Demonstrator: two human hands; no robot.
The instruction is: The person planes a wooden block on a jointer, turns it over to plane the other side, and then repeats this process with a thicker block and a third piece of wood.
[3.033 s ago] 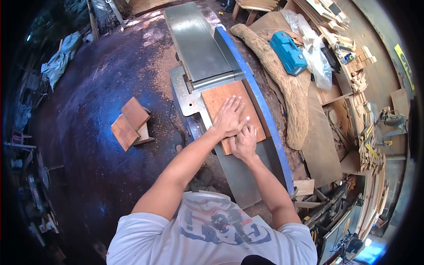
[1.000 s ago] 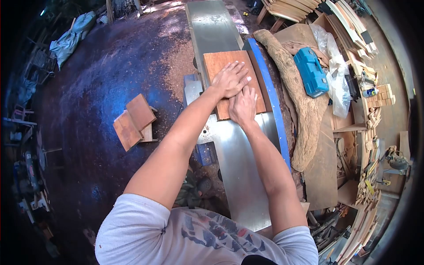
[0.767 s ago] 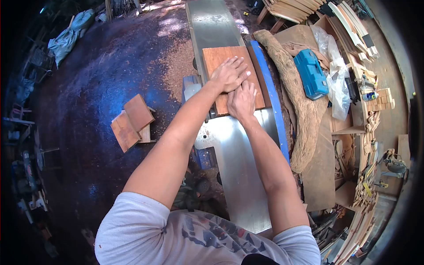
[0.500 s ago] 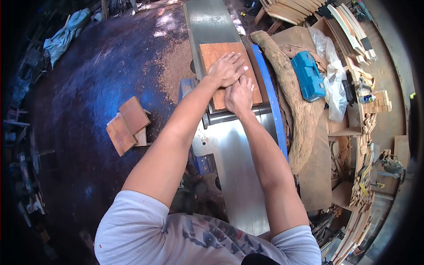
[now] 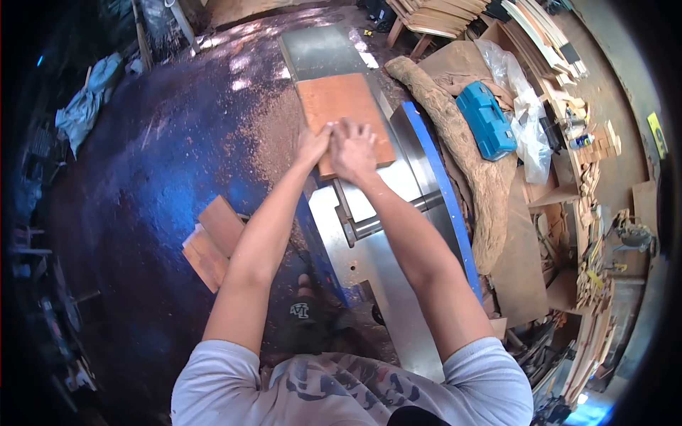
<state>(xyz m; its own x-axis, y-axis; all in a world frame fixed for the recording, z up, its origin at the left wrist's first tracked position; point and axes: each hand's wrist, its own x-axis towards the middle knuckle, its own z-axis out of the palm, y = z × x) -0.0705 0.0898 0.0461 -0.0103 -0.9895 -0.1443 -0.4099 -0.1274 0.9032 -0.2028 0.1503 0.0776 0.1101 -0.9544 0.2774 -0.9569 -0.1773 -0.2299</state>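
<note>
A flat reddish-brown wooden board (image 5: 341,96) lies on the far metal bed of a jointer (image 5: 391,273), past the cutter slot. My left hand (image 5: 312,147) grips the board's near left edge, its thumb side toward my other hand. Lying on top of the board near its close end, my right hand (image 5: 353,150) has its fingers spread forward and slightly bent, a little blurred. The two hands touch or nearly touch. Part of the board's left edge is hidden by my left hand.
A blue fence (image 5: 440,192) runs along the jointer's right side. Beyond it lie a crooked log (image 5: 462,135) and a teal case (image 5: 486,121). Several cut boards (image 5: 217,238) rest low on the left. Wood shavings (image 5: 273,131) cover the floor beside the machine.
The board has slid forward past the cutter slot and turned slightly, leaving the slot uncovered. My left hand has shifted from the board's top to its left edge; my right hand has opened out flatter.
</note>
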